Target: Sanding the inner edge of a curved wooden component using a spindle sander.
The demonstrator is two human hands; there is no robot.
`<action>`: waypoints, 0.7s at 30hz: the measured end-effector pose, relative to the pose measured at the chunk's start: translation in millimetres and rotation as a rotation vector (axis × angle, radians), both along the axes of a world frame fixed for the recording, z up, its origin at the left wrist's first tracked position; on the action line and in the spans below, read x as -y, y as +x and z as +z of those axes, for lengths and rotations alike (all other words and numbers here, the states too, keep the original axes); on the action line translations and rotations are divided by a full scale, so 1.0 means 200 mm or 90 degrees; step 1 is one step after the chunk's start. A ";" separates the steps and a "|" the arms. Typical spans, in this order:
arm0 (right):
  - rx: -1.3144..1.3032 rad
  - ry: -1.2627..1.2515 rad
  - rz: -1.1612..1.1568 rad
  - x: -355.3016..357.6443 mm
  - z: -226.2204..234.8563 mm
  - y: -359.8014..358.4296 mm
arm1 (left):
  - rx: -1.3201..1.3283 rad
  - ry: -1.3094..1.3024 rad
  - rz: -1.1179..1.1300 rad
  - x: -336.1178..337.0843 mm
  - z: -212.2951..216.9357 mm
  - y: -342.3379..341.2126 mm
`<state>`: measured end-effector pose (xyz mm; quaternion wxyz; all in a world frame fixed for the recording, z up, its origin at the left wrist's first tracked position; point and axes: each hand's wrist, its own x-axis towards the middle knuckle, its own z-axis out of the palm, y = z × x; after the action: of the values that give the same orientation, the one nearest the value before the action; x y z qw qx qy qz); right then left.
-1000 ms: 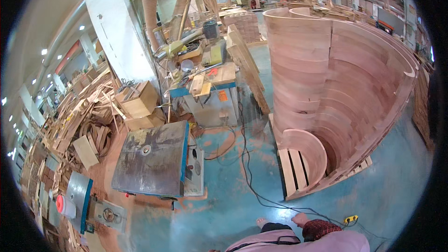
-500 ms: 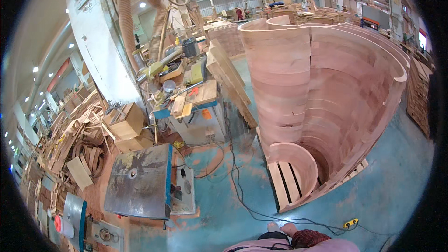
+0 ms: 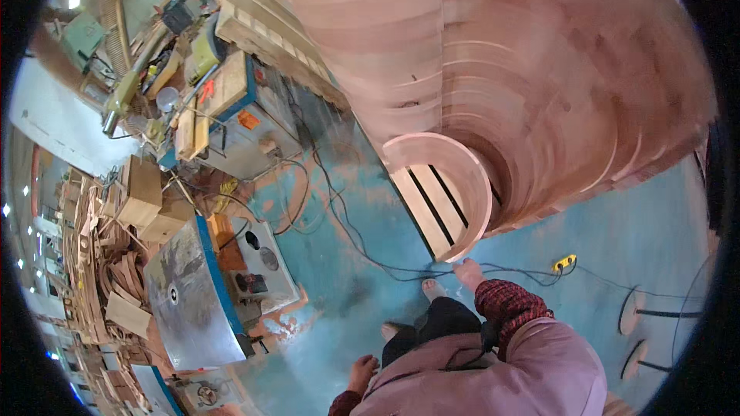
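Head view: person stands on the teal workshop floor, both hands empty. Right hand hangs loose with fingers open, just beside the black power cable and near the end of the curved laminated wood form. Left hand hangs relaxed at the hip. A yellow plug block lies further right. Likely an approach step; the next move calls for a reach to the form's edge without snagging the cable.
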<state>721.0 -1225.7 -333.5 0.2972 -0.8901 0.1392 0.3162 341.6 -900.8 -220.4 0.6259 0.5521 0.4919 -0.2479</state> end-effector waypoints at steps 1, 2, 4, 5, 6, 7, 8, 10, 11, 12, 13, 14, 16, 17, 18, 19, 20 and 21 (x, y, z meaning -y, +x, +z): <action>-0.011 -0.004 -0.099 -0.07 0.08 0.04 | -0.033 -0.003 0.032 0.00 -0.04 -0.08; -0.026 0.011 -0.179 -0.12 0.13 0.08 | -0.062 -0.008 0.059 0.00 -0.11 -0.21; 0.019 0.042 -0.289 -0.10 -0.16 0.13 | -0.121 -0.005 0.067 -0.01 -0.23 -0.39; 0.048 0.048 -0.365 0.00 -0.37 0.13 | -0.157 0.003 0.025 -0.06 -0.26 -0.41; 0.058 0.071 -0.438 0.02 -0.50 0.14 | -0.126 -0.038 0.035 -0.11 -0.27 -0.48; 0.065 0.099 -0.498 0.00 -0.58 0.17 | -0.093 -0.077 0.054 -0.15 -0.26 -0.56; 0.064 0.127 -0.554 0.00 -0.65 0.20 | -0.122 -0.087 0.077 -0.17 -0.29 -0.62; 0.073 0.156 -0.612 -0.03 -0.78 0.27 | -0.152 -0.069 0.094 -0.17 -0.33 -0.69; 0.080 0.160 -0.620 -0.04 -0.83 0.31 | -0.186 -0.053 0.109 -0.15 -0.38 -0.69; 0.080 0.150 -0.596 -0.05 -0.88 0.33 | -0.171 -0.080 0.148 -0.15 -0.41 -0.70; 0.085 0.138 -0.570 -0.05 -0.91 0.36 | -0.156 -0.110 0.190 -0.15 -0.43 -0.72; 0.083 0.165 -0.566 -0.05 -0.94 0.36 | -0.135 -0.112 0.174 -0.13 -0.45 -0.73; 0.063 0.259 -0.576 -0.06 -1.00 0.36 | -0.098 -0.113 0.152 -0.09 -0.46 -0.74; 0.050 0.326 -0.595 -0.06 -1.02 0.36 | -0.156 -0.070 0.111 -0.07 -0.46 -0.74; 0.079 0.329 -0.595 -0.01 -1.08 0.36 | -0.201 -0.037 0.071 -0.02 -0.47 -0.69; 0.114 0.327 -0.605 0.08 -1.22 0.34 | -0.245 -0.007 0.019 -0.01 -0.47 -0.61; 0.142 0.321 -0.604 0.16 -1.33 0.31 | -0.179 -0.039 0.046 0.02 -0.49 -0.62; 0.139 0.315 -0.605 0.12 -1.30 0.28 | -0.123 -0.044 0.066 -0.01 -0.49 -0.64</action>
<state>776.7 -1250.2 -594.3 0.6208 -0.6601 0.4160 0.0763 214.2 -898.4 -318.6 0.6061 0.4774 0.5690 -0.2846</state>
